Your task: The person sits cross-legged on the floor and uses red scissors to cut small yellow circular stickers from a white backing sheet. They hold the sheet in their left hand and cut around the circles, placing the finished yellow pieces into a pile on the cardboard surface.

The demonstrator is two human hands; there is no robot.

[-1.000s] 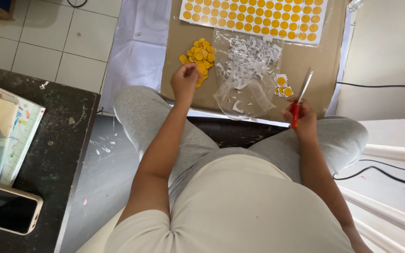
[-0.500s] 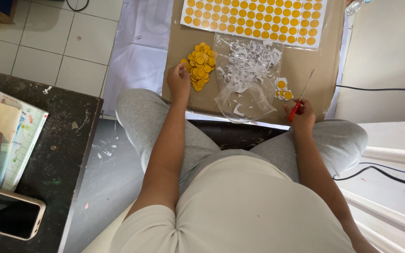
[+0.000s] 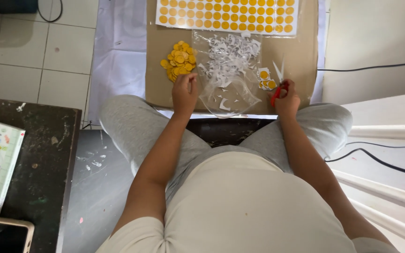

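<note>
The left hand (image 3: 184, 91) rests on a brown cardboard sheet (image 3: 301, 51), its fingers curled loosely together with nothing clearly pinched between them; whether a small piece sits under the fingertips cannot be told. Just beyond it, at about 11 o'clock, lies a pile of cut-out yellow discs (image 3: 179, 60), close to the fingertips but seemingly not touching them.

The right hand (image 3: 287, 97) has its grip clamped on a pair of red-handled scissors (image 3: 277, 86), blades pointing up toward 12 o'clock. Just past the blade tips, at 11 o'clock from this hand, sit a few small cut squares with yellow discs (image 3: 264, 79).

Between the two hands lies a clear plastic bag (image 3: 228, 91) holding white paper scraps (image 3: 228, 54). At the far edge of the cardboard, at 12 o'clock, a white sheet of yellow round stickers (image 3: 228, 14) lies flat in neat rows.

The cardboard lies over the person's knees, which are in grey trousers (image 3: 127, 124). At 9 o'clock stands a dark surface (image 3: 38, 154) carrying a colourful booklet (image 3: 3, 173), with a phone (image 3: 1, 236) at its near corner. A black cable (image 3: 376, 157) runs at 3 o'clock.
</note>
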